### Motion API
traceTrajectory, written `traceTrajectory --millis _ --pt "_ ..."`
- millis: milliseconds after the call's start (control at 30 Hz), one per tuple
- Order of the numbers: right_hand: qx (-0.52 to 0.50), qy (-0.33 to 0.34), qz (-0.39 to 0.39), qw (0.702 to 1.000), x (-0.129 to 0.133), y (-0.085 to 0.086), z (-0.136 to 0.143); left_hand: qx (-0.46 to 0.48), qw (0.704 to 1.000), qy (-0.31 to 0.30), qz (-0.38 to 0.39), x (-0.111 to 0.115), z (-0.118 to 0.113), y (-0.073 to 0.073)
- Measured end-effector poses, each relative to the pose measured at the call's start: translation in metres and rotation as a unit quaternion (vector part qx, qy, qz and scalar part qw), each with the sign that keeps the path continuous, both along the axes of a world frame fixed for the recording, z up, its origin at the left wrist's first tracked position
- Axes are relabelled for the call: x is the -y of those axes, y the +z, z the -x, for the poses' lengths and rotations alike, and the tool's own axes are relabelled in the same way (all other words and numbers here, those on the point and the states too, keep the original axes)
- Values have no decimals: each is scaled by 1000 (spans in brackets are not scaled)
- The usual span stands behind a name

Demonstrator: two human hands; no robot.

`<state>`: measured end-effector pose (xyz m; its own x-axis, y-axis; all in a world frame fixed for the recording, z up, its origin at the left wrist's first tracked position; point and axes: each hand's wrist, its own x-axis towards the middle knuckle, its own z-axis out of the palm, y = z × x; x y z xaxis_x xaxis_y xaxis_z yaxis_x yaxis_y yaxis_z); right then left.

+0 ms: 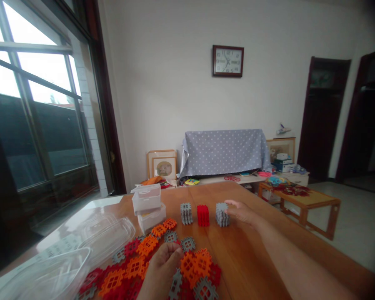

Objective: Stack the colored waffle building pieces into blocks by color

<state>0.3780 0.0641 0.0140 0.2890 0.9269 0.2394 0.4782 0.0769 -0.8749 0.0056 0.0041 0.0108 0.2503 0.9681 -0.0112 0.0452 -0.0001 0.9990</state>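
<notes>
My left hand (163, 266) is closed in a pinch over a pile of interlocking plastic tiles, with a small bit of red tile (177, 243) showing at its fingertips. Orange tiles (134, 266), red tiles (131, 247) and grey tiles (206, 288) lie loose around it. Further right, my right hand (242, 213) has its thumb and fingers at the right edge of an upright stack of grey tiles (221, 215). To the left of that stand a red tile stack (203, 215) and another grey tile stack (186, 213), in a row with gaps between.
Two white plastic boxes (146, 199) sit one on the other behind the pile. Clear plastic containers (65, 271) and a clear lid (112, 233) lie at the left. The wooden table (246, 258) ends at the right, with a low side table (318, 204) beyond.
</notes>
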Motion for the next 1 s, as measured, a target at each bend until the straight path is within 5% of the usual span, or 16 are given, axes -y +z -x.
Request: traceTrajectory --millis 233,400,700,867,1000 --pt "-36 -57 -32 997 11 10 5 -4 1000 7 -5 0 0 -2" --pt "-90 -110 -77 987 38 12 41 -17 999 14 -34 -1 -1 -4" --pt "-97 84 26 991 97 9 134 -13 995 73 -62 -3 8 5" --pt "70 161 24 984 106 -18 155 -19 989 120 -87 -6 19 9" --pt "218 251 77 940 116 -33 161 -48 988 117 -88 -12 23 1"
